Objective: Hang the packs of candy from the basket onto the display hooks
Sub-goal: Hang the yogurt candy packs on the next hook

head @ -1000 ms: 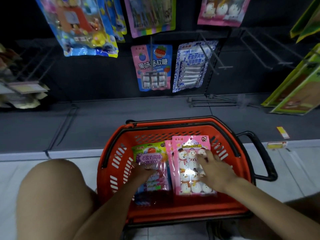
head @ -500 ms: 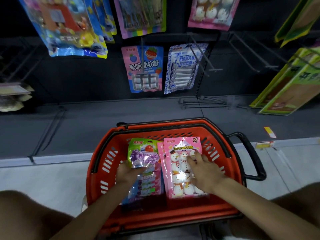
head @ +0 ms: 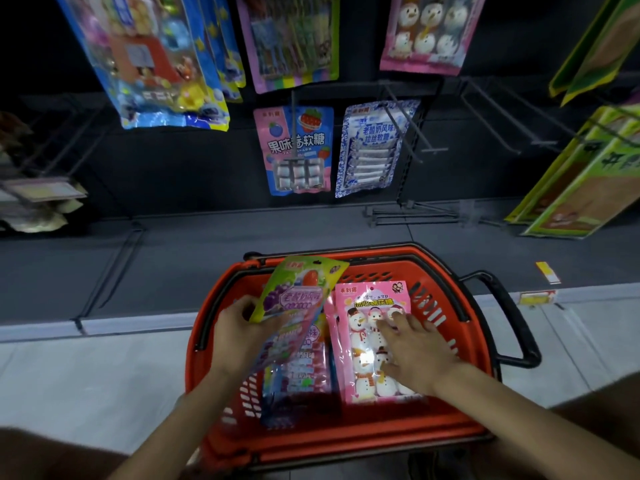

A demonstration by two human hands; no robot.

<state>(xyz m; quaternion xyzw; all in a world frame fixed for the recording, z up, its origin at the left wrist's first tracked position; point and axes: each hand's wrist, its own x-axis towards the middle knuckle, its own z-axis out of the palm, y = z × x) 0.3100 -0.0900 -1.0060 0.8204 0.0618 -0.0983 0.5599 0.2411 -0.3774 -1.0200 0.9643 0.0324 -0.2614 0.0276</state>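
Lower centre, the left hand [head: 242,336] pinches a light, floppy green-and-purple plastic candy pack [head: 294,306], best gripped near its top hole, while the right hand [head: 414,351] lies spread on the pink snowman marshmallow pack [head: 363,344].

One red basket [head: 346,441]. You have two hands in it: left hand [head: 239,337] and right hand [head: 419,351]. One green grape pack [head: 298,292] is held in your left hand, over the basket's left side. One pink snowman pack [head: 363,341] lies flat along its right side. More packs lie under the grape one; count unclear. Two packs hang on the lower hooks: one pink-and-blue pack [head: 294,150] and one blue-and-white pack [head: 374,147].
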